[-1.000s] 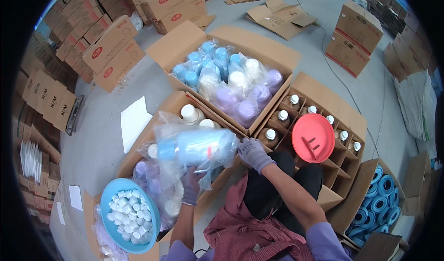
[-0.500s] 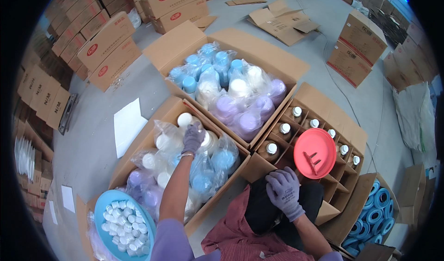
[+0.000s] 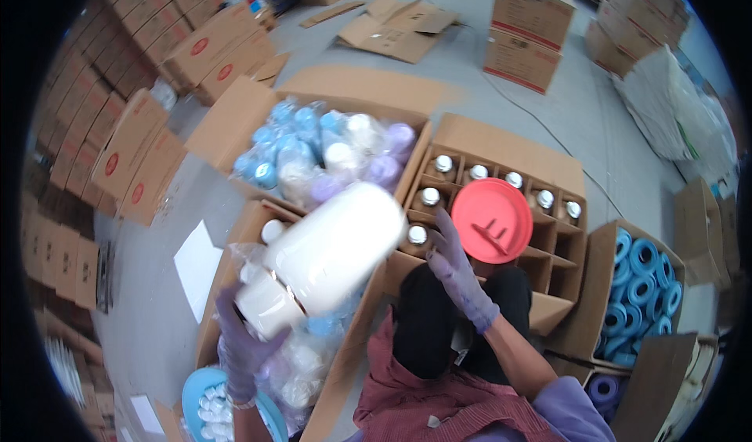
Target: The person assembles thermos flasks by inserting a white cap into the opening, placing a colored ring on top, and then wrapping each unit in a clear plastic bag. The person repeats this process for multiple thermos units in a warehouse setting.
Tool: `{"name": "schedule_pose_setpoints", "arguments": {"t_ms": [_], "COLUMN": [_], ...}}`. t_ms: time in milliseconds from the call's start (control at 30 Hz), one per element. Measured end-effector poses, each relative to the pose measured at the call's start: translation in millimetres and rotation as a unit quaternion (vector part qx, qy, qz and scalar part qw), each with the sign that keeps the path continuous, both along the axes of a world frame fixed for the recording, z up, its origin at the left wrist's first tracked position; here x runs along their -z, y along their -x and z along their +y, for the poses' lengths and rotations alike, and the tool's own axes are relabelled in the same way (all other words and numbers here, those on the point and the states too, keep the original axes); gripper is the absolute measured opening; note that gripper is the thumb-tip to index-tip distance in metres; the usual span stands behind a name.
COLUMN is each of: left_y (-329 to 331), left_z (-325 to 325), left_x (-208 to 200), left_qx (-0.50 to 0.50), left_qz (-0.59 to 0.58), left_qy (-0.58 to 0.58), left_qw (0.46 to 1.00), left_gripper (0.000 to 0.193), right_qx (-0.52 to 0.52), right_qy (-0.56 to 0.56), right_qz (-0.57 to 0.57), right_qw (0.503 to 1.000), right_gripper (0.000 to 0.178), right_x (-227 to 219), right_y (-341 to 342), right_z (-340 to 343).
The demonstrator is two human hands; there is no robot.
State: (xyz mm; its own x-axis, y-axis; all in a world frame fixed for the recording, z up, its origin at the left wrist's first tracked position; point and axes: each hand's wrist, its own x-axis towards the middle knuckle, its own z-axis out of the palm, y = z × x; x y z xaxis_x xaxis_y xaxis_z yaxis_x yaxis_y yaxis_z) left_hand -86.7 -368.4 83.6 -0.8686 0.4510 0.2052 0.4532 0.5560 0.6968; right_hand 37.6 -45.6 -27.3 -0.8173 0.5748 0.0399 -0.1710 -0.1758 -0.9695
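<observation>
My left hand (image 3: 247, 352), in a purple-grey glove, grips the narrower end of a large glossy white thermos flask (image 3: 341, 238). The flask is tilted, its wide end up and to the right, over the box of bagged flasks; a dark seam rings it near my fingers. Motion blurs it slightly. My right hand (image 3: 464, 281), gloved alike, is empty, with fingers apart, above my knees beside a red round tray (image 3: 493, 207). Small reddish-brown pieces lie on that tray, which rests on a divided carton (image 3: 505, 136) of bottles with silvery-white tops.
Bagged blue, white and purple flasks fill the open carton (image 3: 345, 81) behind. A blue basin (image 3: 192, 387) of small white caps stands at lower left. Blue rings (image 3: 638, 289) fill a carton at right. Stacked cartons (image 3: 129, 164) line the left; a cable (image 3: 540, 121) crosses the floor.
My left hand has come back from the near box, now with a white flask lifted out. My right hand has risen from my knee and spread its fingers. The whole view has shifted.
</observation>
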Motion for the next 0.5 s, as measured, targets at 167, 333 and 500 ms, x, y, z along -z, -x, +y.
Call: {"name": "schedule_pose_setpoints", "arguments": {"t_ms": [167, 333, 500], "left_y": [-91.2, -68.9, -22.3], "left_z": [55.3, 120.9, 290.6], "left_x": [67.7, 103.5, 104.4], "left_qx": [0.124, -0.016, 0.297], "left_qz": [-0.191, -0.577, -0.028], "left_qy": [-0.091, -0.449, 0.017], "left_qw": [0.969, 0.682, 0.954], "left_gripper": [0.067, 0.046, 0.095], "right_qx": [0.074, 0.064, -0.020], "right_qy": [0.088, -0.080, -0.419], "right_qz": [0.107, 0.013, -0.108], "right_qw": [0.988, 0.995, 0.901], "right_gripper": [0.033, 0.037, 0.032], "right_x": [-57.3, -125.9, -80.2], "right_y": [-54.4, -157.3, -168.4], "right_z": [52.0, 117.9, 57.1]}}
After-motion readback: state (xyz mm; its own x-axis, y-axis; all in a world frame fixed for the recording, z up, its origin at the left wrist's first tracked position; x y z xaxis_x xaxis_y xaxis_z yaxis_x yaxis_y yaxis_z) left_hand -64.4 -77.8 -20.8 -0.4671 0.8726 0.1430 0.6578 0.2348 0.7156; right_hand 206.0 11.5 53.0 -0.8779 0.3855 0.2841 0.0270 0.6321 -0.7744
